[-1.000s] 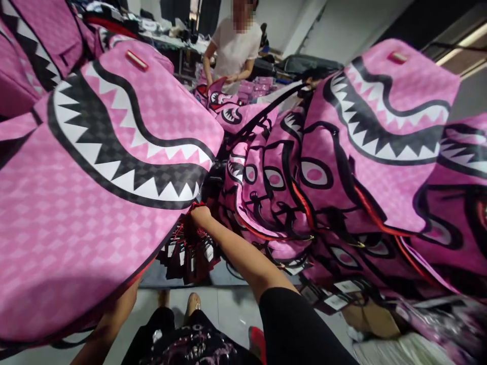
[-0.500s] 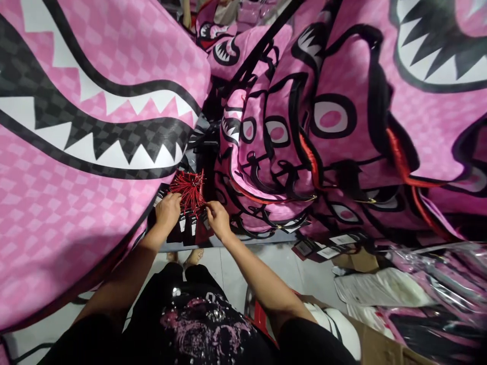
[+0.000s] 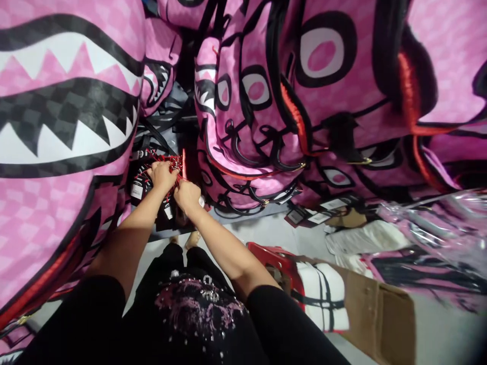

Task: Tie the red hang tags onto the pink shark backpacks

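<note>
Between heaped pink shark-mouth fabric backpacks (image 3: 266,116), the left hand (image 3: 163,175) and right hand (image 3: 187,195) both pinch a bundle of red-corded hang tags (image 3: 173,165), apparently mid-sorting, none visibly separated yet.

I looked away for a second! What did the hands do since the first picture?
The left hand came out from under the big pink bag and joined the right hand; both now grip the bunch of red strings with their tags. The pink bags stayed piled all around.
</note>
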Demonstrator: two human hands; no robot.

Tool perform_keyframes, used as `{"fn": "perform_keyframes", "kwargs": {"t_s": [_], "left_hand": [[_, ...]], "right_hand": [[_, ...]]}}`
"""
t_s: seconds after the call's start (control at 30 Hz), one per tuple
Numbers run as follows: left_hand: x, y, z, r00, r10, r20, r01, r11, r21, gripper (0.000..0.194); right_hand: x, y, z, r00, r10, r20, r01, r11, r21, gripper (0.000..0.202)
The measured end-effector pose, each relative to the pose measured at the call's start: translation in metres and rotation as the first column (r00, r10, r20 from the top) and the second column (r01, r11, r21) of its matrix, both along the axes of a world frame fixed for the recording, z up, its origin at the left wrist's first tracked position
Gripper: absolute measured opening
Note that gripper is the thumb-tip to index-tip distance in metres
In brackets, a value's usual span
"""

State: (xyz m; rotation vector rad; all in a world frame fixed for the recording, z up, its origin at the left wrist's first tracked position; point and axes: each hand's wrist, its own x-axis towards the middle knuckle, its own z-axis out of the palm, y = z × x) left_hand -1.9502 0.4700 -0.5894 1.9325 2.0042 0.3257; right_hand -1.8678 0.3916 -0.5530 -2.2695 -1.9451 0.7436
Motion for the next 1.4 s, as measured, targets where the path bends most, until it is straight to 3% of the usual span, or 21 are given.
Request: {"fn": "perform_keyframes", "kwargs": {"t_s": [0.13,0.23,0.33,0.37,0.43,0.5,0.57,0.67,0.8,0.93,1.13,1.27,1.4], "left_hand": [[-0.003,0.013,0.002,0.997,0.066,0.04,-0.066,0.998,-0.003,0.033],[-0.007,0.002,0.015,0.991,0.09,0.102,-0.097,0.993,0.07,0.048],[-0.008,-0.049,0.02,0.965,0.006,0.263,-0.07,0.969,0.235,0.052],[-0.006,-0.073,0.017,0.932,-0.065,0.357,-0.01,0.979,0.204,0.044],[-0.001,-0.121,0.006,0.805,-0.16,0.572,0.203,0.979,-0.012,0.032],[0.006,-0.158,-0.008,0.708,-0.157,0.688,0.374,0.91,-0.178,0.021],[0.012,-0.175,-0.02,0.7,-0.148,0.698,0.419,0.878,-0.233,0.018],[0.018,-0.174,-0.033,0.74,-0.131,0.66,0.386,0.886,-0.257,0.025],[0.028,-0.166,-0.042,0.802,-0.109,0.587,0.343,0.889,-0.304,0.028],[0.048,-0.17,-0.048,0.851,-0.114,0.512,0.319,0.887,-0.333,0.026],[0.071,-0.161,-0.061,0.836,-0.092,0.541,0.304,0.898,-0.317,0.026],[0.054,-0.158,-0.063,0.796,-0.007,0.605,0.282,0.889,-0.361,0.028],[0.037,-0.168,-0.057,0.725,0.061,0.686,0.299,0.87,-0.393,0.03]], "right_hand": [[0.001,-0.046,0.013,0.988,-0.046,-0.145,0.039,0.998,-0.055,0.018],[0.013,-0.091,0.005,0.889,-0.244,-0.387,0.245,0.968,-0.047,0.021],[0.03,-0.127,-0.013,0.671,-0.417,-0.613,0.491,0.87,-0.054,0.028],[0.033,-0.136,-0.018,0.614,-0.442,-0.654,0.535,0.842,-0.066,0.029],[0.036,-0.15,-0.027,0.555,-0.462,-0.692,0.569,0.818,-0.089,0.03],[0.034,-0.159,-0.033,0.512,-0.464,-0.723,0.576,0.81,-0.112,0.029],[0.036,-0.162,-0.04,0.437,-0.481,-0.76,0.59,0.791,-0.162,0.028],[0.056,-0.153,-0.055,0.27,-0.55,-0.79,0.653,0.708,-0.27,0.028],[0.104,-0.116,-0.085,0.025,-0.616,-0.787,0.705,0.57,-0.423,0.021],[0.134,-0.084,-0.111,-0.117,-0.614,-0.781,0.682,0.522,-0.512,0.015],[0.154,-0.087,-0.13,-0.16,-0.593,-0.789,0.721,0.475,-0.503,0.008],[0.167,-0.096,-0.126,-0.109,-0.6,-0.792,0.735,0.488,-0.47,0.011],[0.172,-0.106,-0.116,-0.008,-0.635,-0.772,0.724,0.529,-0.442,0.022]]}}
